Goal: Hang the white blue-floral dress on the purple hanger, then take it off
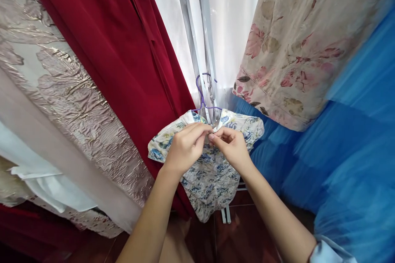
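Note:
A white blouse with a blue floral print (pixel 212 185) hangs on a purple hanger (pixel 202 94), its short sleeves spread to both sides. At the neckline, my left hand (pixel 189 144) pinches the edge of the blouse with thumb and fingers. My right hand (pixel 231 144) pinches the same neckline just beside it, and the fingertips of both hands nearly meet. Whatever small part lies between the fingertips is hidden by them. The hanger's hook reaches up in front of grey metal poles (pixel 200 28).
Left of the blouse hang a dark red cloth (pixel 101 37) and a textured pinkish fabric (pixel 83 102). To the right are a floral beige garment (pixel 290 49) and a ruffled blue tulle dress (pixel 345 164). White curtain (pixel 234 16) is behind; brown tiles (pixel 243 234) are below.

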`<act>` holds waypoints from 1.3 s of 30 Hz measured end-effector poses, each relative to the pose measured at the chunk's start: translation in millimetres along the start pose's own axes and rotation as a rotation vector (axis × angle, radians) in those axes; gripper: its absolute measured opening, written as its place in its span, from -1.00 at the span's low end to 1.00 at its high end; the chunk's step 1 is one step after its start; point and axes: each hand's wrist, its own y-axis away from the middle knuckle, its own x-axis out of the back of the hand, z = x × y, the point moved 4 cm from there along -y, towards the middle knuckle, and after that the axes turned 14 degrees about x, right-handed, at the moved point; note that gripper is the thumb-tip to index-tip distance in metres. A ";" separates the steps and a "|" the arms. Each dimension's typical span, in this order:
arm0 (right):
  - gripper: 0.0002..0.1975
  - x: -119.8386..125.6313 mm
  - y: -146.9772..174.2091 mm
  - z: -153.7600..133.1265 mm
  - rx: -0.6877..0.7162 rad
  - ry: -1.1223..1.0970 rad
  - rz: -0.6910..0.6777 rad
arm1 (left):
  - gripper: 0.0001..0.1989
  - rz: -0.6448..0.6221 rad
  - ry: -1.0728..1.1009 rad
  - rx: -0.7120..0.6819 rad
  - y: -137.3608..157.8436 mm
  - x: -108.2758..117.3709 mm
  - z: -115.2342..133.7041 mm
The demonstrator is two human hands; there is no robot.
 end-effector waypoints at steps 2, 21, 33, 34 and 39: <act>-0.80 -1.7 -2.9 9.6 -0.020 0.020 -0.008 | -0.78 0.062 -0.023 -0.004 -3.4 2.9 1.1; -0.73 29.6 122.8 47.5 -0.362 0.212 -0.309 | -0.77 0.720 0.356 0.857 112.6 59.7 -175.1; -0.96 72.1 192.4 71.5 -0.496 0.564 -0.574 | -0.85 0.115 0.422 0.536 133.0 -18.3 -34.5; -0.89 69.2 188.9 64.5 -0.484 0.520 -0.563 | -0.81 0.046 0.434 0.472 125.8 -22.5 -18.3; -0.39 33.1 163.8 20.6 -0.482 0.000 -0.599 | -0.72 -0.160 0.497 0.351 104.4 -47.0 29.3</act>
